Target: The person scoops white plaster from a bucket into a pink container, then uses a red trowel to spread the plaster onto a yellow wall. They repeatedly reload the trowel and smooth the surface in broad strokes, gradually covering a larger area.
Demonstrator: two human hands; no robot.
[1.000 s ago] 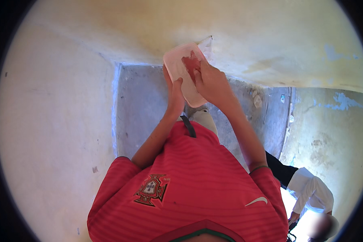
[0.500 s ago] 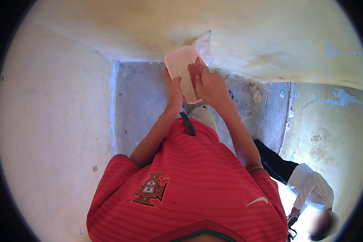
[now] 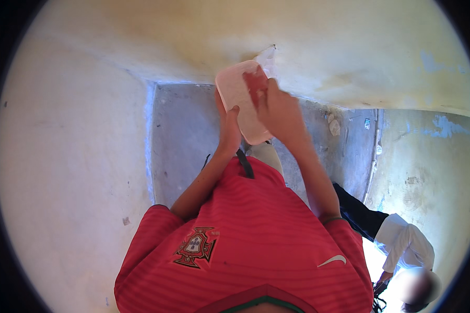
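My left hand [image 3: 230,129] grips a shallow, rounded, pale pink plastic tub [image 3: 256,142] by its left side, with the thumb over the rim. Something whitish [image 3: 234,86] covers the inside of the tub; whether it is a paste or a powder I cannot tell. Closed around a flat red scraper [image 3: 254,86], my right hand [image 3: 283,112] is over the tub's right side. The scraper's uneven edge is over the whitish stuff, and fingers hide its near end. Motion blurs the right hand a little.
A whitish plastic bag [image 3: 268,60] hangs against the stained wall [image 3: 329,57] just beyond the tub. On the grey floor [image 3: 180,135], pale scraps [image 3: 333,125] lie to the right. Another person [image 3: 402,240] in a white top and dark trousers is at the lower right.
My right hand and the red scraper have shifted slightly up and right over the tub. The tub sits a little lower and further right, still in my left hand.
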